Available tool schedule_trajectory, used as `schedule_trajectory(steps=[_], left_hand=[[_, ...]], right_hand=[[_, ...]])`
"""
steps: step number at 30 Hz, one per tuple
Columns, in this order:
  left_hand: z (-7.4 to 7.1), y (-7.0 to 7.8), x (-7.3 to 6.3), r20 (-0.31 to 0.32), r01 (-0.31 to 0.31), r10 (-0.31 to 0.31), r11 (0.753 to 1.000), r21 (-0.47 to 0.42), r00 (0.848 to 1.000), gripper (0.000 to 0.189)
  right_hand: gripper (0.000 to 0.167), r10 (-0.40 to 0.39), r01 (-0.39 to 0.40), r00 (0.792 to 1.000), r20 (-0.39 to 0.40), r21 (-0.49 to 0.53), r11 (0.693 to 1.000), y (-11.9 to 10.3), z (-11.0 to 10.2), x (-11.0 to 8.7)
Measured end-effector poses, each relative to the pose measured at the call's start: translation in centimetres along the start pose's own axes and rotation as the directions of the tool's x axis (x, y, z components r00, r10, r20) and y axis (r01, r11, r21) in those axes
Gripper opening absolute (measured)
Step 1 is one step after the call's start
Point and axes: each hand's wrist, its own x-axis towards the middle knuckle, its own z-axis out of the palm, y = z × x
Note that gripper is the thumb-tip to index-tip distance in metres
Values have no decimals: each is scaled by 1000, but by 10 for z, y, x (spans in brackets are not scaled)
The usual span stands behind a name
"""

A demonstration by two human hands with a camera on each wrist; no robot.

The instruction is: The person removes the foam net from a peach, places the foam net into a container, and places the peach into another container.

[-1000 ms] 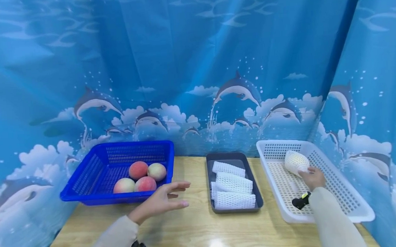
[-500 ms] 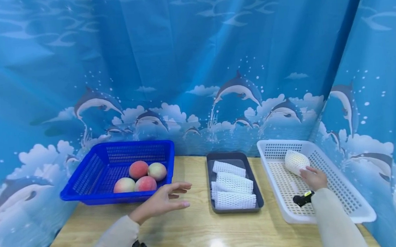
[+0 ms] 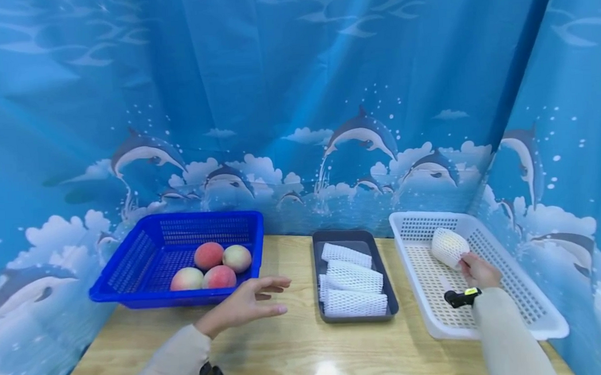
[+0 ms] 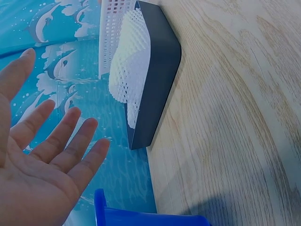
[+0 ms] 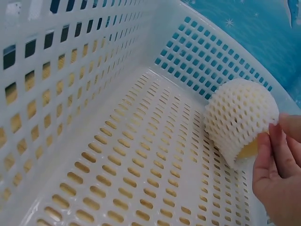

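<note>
In the white basket (image 3: 420, 283) at the right lies a rounded foam net sleeve (image 3: 449, 247) with something pale yellow inside, seen at its opening in the right wrist view. My right hand (image 3: 481, 271) pinches the rim of this foam net sleeve (image 5: 242, 117) between thumb and fingertips. My left hand (image 3: 248, 302) is held above the table, fingers spread and bare palm showing in the left wrist view. It is nearest to the blue basket (image 3: 128, 249), where several peaches (image 3: 209, 256) lie grouped at the front right.
Between the two baskets a dark grey tray (image 3: 352, 239) holds several flattened white foam net sleeves (image 3: 356, 303). All stand on a wooden table (image 3: 290, 354). A blue dolphin-print curtain (image 3: 295, 96) hangs close behind and along the sides.
My right hand has shifted slightly to the right, its wrist turning, with its fingertips at the foam net sleeve's end throughout. The left hand keeps its place.
</note>
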Motion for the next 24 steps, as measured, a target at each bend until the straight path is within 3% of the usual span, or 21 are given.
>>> schedule_trajectory(steps=[3,6,10,14,17,24], left_hand=[[-1,0,0,5,0,0,1000,-2,1000,53],[-2,0,-1,3,-10,10,1000,3,1000,53],[-4,-1,-2,-5,-23,23,999,22,1000,52],[-6,-2,-1,-2,-23,23,999,26,1000,51],[-6,-3,0,4,-20,19,1000,23,1000,52],[-6,-4,-2,0,-45,45,999,28,999,53]], right_hand=[[24,-12,11,1000,-2,-68,998,-2,-1,-4],[16,-8,14,999,33,-186,982,-4,0,-8],[4,17,12,995,93,-310,951,-9,0,-13],[9,31,47,984,178,-420,907,-15,-3,-16],[14,43,78,965,259,-440,895,-21,-6,-19],[12,122,45,905,407,-377,925,-37,-16,-34]])
